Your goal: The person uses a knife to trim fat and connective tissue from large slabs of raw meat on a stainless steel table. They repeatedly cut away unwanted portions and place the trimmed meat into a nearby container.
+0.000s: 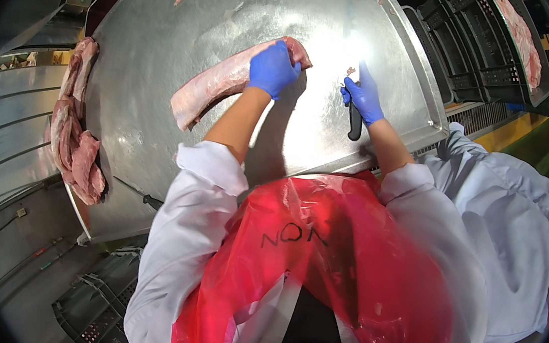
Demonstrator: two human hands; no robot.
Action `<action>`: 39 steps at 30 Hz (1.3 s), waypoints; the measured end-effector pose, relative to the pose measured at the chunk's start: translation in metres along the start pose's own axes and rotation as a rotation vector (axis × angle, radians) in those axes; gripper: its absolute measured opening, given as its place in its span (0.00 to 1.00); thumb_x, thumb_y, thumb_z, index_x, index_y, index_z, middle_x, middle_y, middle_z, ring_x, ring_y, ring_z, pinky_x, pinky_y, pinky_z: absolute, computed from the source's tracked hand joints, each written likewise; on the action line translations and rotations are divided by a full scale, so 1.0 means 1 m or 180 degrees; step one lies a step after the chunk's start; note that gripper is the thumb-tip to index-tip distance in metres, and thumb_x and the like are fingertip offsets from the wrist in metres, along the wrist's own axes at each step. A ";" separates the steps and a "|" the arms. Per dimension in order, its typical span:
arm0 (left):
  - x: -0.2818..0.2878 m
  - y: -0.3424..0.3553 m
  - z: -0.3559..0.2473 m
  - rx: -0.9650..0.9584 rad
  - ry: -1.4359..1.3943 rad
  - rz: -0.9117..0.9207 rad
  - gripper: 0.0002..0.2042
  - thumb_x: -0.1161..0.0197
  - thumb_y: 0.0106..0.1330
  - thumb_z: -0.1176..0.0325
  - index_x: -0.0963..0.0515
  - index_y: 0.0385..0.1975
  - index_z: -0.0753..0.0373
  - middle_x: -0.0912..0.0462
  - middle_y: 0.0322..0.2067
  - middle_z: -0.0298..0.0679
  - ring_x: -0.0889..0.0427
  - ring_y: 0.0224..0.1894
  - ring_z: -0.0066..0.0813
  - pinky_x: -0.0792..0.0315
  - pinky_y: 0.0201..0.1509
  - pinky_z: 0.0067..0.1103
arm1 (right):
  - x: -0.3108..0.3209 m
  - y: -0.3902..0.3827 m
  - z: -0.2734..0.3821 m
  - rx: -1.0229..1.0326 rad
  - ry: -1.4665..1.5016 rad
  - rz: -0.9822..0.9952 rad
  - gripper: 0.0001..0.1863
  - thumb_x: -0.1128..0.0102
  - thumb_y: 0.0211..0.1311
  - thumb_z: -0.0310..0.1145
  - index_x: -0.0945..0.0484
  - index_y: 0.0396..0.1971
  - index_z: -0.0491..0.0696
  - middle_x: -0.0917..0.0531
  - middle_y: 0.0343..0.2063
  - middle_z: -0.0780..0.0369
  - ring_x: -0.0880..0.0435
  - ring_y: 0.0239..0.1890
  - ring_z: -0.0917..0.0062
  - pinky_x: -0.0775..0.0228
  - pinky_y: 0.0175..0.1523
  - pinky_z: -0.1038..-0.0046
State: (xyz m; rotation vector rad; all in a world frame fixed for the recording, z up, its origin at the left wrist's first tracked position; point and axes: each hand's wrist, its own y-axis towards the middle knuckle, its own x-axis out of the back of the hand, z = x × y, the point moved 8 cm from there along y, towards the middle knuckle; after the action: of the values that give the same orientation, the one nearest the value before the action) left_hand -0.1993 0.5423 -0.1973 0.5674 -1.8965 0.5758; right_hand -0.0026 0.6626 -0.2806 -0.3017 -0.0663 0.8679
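Observation:
A long pale-pink slab of meat [211,86] lies slantwise on the metal table [137,137]. My left hand [273,71], in a blue glove, is closed on it close to its far right end. To the right of the meat and apart from it, my right hand [365,98], also gloved in blue, is wrapped round a knife [355,125]. The black handle sticks out below the fist, while the blade is lost in bright glare. A small meat scrap [351,71] shows beside the fingers of that hand.
Several meat strips [73,123] line the table's left edge. Another black-handled knife [145,197] lies near my left elbow. Black crates [461,50], one with meat [521,43], stand at right. A white-clothed person [505,209] is close on my right. Another crate [96,310] sits lower left.

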 end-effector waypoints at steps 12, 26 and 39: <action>-0.023 0.005 0.018 -0.0192 -0.1054 -0.0518 0.13 0.38 0.54 0.64 0.23 0.29 0.71 0.20 0.25 0.60 0.17 0.30 0.56 0.25 0.36 0.40 | 0.156 0.010 0.198 0.2026 0.0927 -0.1246 0.35 0.44 0.69 0.25 0.48 0.72 0.51 0.24 0.28 0.62 0.22 0.22 0.80 0.26 0.26 0.76; -0.011 0.012 0.039 0.0247 -0.3673 0.0271 0.08 0.38 0.65 0.67 0.24 0.30 0.66 0.20 0.27 0.37 0.21 0.31 0.23 0.27 0.32 0.23 | 0.073 0.027 0.216 0.1657 0.0205 -0.0374 0.48 0.45 0.65 0.20 0.60 0.78 0.61 0.22 0.33 0.63 0.23 0.26 0.84 0.24 0.29 0.78; 0.037 0.011 0.029 0.0252 -0.1678 -0.0561 0.09 0.40 0.58 0.70 0.21 0.28 0.70 0.17 0.22 0.48 0.16 0.25 0.31 0.23 0.30 0.28 | -0.096 0.023 0.046 0.0958 -0.1927 0.0553 0.43 0.45 0.63 0.33 0.54 0.76 0.63 0.16 0.27 0.48 0.15 0.24 0.53 0.21 0.35 0.61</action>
State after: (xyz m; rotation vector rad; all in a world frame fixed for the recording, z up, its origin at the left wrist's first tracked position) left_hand -0.2395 0.5285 -0.1752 1.0029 -2.2879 0.4111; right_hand -0.0900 0.6139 -0.2370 0.2489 -0.4724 1.1029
